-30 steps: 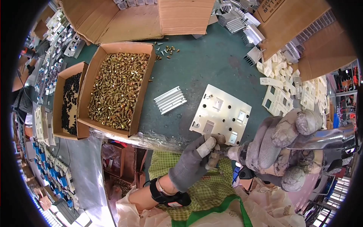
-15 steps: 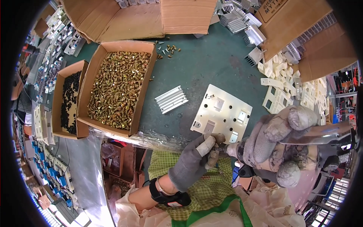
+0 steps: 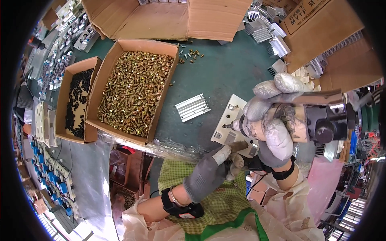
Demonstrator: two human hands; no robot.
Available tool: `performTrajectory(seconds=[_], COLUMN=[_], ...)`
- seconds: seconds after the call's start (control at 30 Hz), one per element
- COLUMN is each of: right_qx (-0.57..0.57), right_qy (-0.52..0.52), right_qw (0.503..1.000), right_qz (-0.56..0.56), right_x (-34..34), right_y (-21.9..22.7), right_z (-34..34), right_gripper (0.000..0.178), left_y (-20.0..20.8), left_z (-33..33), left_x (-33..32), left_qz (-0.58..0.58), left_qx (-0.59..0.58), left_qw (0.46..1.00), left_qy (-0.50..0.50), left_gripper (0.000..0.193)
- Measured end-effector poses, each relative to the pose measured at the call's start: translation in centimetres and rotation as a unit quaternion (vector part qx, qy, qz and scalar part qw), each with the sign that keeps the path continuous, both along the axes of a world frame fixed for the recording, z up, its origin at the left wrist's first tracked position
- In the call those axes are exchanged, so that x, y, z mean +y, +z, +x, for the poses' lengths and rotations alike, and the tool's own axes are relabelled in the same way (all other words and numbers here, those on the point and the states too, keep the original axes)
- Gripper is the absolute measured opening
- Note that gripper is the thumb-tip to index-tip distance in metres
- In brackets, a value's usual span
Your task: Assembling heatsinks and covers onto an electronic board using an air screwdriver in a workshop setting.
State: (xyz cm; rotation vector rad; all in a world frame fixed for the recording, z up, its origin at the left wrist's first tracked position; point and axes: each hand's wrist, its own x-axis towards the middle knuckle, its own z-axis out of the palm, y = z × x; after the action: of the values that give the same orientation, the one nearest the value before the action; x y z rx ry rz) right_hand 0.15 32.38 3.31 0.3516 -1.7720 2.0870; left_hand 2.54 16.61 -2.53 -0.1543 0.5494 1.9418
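My right hand (image 3: 277, 120), in a worn grey glove with taped fingertips, is wrapped around a power screwdriver (image 3: 321, 120). The driver lies nearly level, its tip just above the left half of a white plate (image 3: 220, 135) with holes. Much of that plate is hidden under the driver and my right hand. By the plate's near edge, my left hand (image 3: 215, 168), also gloved, has its fingers curled together. Whatever those fingers hold, if anything, cannot be made out. A finned aluminium heat sink (image 3: 193, 107) lies on the table left of the plate.
To the left stand a cardboard box of brass-coloured screws (image 3: 132, 92) and a narrower box of small black parts (image 3: 76, 104). Loose screws (image 3: 193, 55) lie behind them. Large cartons (image 3: 217, 20) and piled heat sinks (image 3: 261, 30) line the far side of the green table (image 3: 225, 64).
My right hand and the screwdriver have moved left and away from me, over the plate. The driver tip has parted from my left fingers. The view has shifted slightly.
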Motion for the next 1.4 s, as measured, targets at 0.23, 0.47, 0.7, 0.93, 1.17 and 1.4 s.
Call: performTrajectory(seconds=[0.23, 0.47, 0.7, 0.93, 1.17, 1.4], right_qx=[-0.087, -0.162, -0.187, -0.036, -0.109, -0.144], right_qy=[-0.021, -0.008, 0.048, 0.121, -0.068, -0.22], right_qw=[0.991, 0.982, 0.981, 0.989, 0.991, 0.946], right_qz=[0.1, 0.095, 0.001, -0.072, 0.027, 0.187], right_x=[-0.8, -1.2, -1.1, 4.4, 16.3, 15.6], right_y=[0.2, 0.4, 1.6, 5.6, -2.2, -2.3], right_z=[1.0, 0.9, 0.9, 2.0, 1.3, 2.4], right_gripper=[0.063, 0.056, 0.058, 0.058, 0.043, 0.043], left_y=[0.1, -0.3, -1.0, 0.3, 4.8, 7.5], left_z=[0.0, 0.0, 0.1, -0.3, -5.7, -16.5], left_x=[0.0, -0.1, 0.0, -0.6, -12.4, -22.9], left_qz=[-0.049, -0.046, 0.046, 0.014, -0.147, -0.703], left_qx=[0.046, 0.053, -0.008, 0.004, 0.184, 0.512], left_qw=[0.998, 0.998, 0.999, 1.0, 0.948, 0.476], left_qy=[-0.012, -0.002, 0.01, -0.001, 0.213, 0.129], left_gripper=[0.048, 0.043, 0.04, 0.043, 0.054, 0.049])
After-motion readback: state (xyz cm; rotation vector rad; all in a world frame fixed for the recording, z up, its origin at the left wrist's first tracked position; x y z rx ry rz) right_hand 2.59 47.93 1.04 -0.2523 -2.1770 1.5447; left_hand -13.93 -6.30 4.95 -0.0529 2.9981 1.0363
